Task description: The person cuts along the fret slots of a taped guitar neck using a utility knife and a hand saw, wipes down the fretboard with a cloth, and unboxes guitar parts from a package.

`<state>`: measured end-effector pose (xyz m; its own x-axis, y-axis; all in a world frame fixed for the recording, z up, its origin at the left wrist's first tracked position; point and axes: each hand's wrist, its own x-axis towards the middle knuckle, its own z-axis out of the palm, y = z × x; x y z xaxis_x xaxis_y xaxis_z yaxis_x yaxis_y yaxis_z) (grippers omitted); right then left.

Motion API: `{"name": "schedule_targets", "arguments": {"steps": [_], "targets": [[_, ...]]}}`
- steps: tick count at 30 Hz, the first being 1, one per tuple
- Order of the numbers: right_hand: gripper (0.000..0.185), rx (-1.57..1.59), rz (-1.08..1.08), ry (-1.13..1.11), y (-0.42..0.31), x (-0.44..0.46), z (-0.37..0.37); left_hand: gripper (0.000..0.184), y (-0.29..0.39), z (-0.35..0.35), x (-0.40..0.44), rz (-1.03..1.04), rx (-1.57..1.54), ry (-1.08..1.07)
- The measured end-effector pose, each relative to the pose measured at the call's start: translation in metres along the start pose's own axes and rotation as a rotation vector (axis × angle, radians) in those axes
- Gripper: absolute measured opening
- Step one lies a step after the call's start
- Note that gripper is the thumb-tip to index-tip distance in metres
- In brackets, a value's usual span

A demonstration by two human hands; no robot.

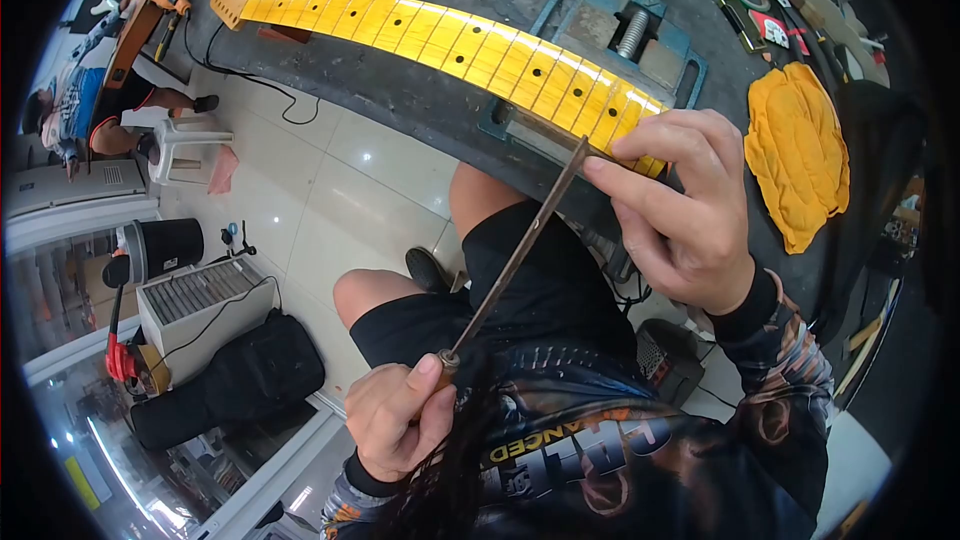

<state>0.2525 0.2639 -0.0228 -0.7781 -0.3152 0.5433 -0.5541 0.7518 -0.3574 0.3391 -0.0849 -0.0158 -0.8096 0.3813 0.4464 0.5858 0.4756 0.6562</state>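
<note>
A guitar neck (440,42) with a glossy yellow fretboard, black dots and metal frets lies along the bench edge, its headstock to the far left. My left hand (400,420) is closed round the wooden handle of a long thin metal file (517,258). The file slants up to the neck's near edge, close to its right end. My right hand (690,205) is closed at that end, one fingertip against the file's tip and another on the fretboard. Its other fingers curl below. A blue bench vise (660,65) sits under and behind the neck.
A crumpled yellow cloth (797,155) lies right of my right hand. Tape, pliers and other tools crowd the bench's back right. A small block (284,33) sits under the neck near the headstock. Left are a white stool (190,148), a black case (235,380) and another person (85,120).
</note>
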Motion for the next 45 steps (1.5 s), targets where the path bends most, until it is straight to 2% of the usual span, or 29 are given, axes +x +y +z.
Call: {"name": "schedule_targets", "arguments": {"steps": [22, 28, 31, 39, 42, 45], "targets": [[0.048, -0.045, 0.002, -0.026, -0.002, -0.002, 0.002, 0.050, 0.005, 0.005, 0.002, -0.018, 0.060, 0.020], [0.046, -0.029, 0.004, -0.016, -0.001, -0.002, 0.002, 0.052, 0.011, 0.007, 0.012, -0.014, 0.073, 0.004], [0.044, -0.014, 0.016, -0.009, -0.001, -0.002, 0.002, 0.056, 0.021, 0.010, 0.023, -0.007, 0.204, -0.059], [0.044, 0.010, 0.020, 0.020, 0.000, -0.003, 0.003, 0.056, 0.024, 0.018, 0.024, 0.049, 0.292, 0.022], [0.045, 0.018, 0.015, 0.035, 0.000, -0.003, 0.005, 0.056, 0.028, 0.023, 0.051, -0.013, 0.232, -0.022], [0.045, 0.023, 0.016, 0.040, 0.000, -0.004, 0.003, 0.057, 0.021, 0.019, 0.034, 0.014, 0.228, -0.005]]}}
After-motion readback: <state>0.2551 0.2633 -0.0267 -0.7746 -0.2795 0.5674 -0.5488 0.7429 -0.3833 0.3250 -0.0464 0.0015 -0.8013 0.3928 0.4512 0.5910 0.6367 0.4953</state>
